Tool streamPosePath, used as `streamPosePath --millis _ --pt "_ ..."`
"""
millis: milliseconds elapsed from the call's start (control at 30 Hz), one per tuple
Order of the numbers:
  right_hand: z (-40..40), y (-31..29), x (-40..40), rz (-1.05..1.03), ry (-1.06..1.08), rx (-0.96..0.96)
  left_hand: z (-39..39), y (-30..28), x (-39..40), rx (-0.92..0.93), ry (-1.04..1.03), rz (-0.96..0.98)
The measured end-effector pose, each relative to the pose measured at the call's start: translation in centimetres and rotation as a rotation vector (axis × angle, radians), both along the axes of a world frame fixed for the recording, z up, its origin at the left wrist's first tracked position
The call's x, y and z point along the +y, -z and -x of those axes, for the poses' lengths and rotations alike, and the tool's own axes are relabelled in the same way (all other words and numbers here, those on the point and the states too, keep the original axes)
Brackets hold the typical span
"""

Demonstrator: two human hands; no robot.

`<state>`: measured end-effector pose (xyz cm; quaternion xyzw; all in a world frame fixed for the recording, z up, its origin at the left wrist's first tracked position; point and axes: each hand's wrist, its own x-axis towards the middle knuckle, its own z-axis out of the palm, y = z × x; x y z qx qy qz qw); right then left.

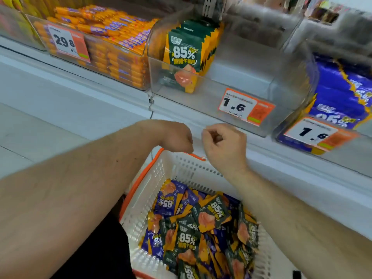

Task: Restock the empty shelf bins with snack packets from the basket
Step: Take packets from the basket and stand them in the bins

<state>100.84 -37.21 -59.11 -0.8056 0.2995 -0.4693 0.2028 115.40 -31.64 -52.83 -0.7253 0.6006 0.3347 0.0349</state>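
Green and purple snack packets [199, 228] lie heaped in the white basket [153, 190] with orange rim at 6 o'clock. Above its far rim, the left hand [177, 137] and right hand [223, 141] hover with fingers curled, holding nothing. At 12 o'clock, the clear shelf bin [211, 93] holds a short upright row of green packets [187, 55]; a full purple-packet bin [340, 93] sits at 2 o'clock.

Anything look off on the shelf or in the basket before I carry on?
Nothing is spilled or damaged. The middle clear bin is mostly bare, with one upright stack of green packets at its left side. In the basket, green and purple packets lie jumbled together, some upside down, so they need sorting.
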Motion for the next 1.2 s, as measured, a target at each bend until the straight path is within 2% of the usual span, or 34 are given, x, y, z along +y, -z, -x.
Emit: streamPosePath --millis 133,233,367,533,667,733,800,867,933,1033,1200 --pt "3.4 8.8 0.0 -0.369 -0.021 0.537 0.4 1.8 -0.2 -0.067 0.067 -0.097" --pt "5.7 13.1 -0.7 -0.532 0.083 0.878 1.0 2.7 -0.5 -0.078 0.087 -0.156" --pt "7.9 16.6 -0.4 -0.725 0.29 1.161 2.0 2.9 -1.0 -0.091 0.116 -0.181" --pt "8.9 19.1 0.6 -0.809 0.433 1.367 2.4 3.1 -1.6 -0.106 0.12 -0.188" --pt "8.8 19.7 0.6 -0.736 0.453 1.416 2.4 3.3 -1.8 -0.11 0.123 -0.198" --pt "8.7 19.7 0.6 -0.763 0.455 1.406 2.4 3.3 -1.8 -0.115 0.132 -0.207" --pt "8.6 19.4 0.4 -0.871 0.411 1.298 2.3 3.1 -1.8 -0.112 0.131 -0.207" --pt "8.2 18.5 0.1 -1.009 0.324 1.107 2.1 2.7 -1.8 -0.102 0.126 -0.192" --pt "7.5 16.5 -0.5 -1.021 0.245 1.024 1.8 2.2 -1.7 -0.088 0.123 -0.165" --pt "6.0 11.7 -1.4 -0.934 0.111 1.015 1.4 1.5 -1.3 -0.058 0.105 -0.118" --pt "3.8 3.1 -2.3 -0.833 -0.075 0.787 0.1 0.6 -0.6 0.055 -0.07 0.01"
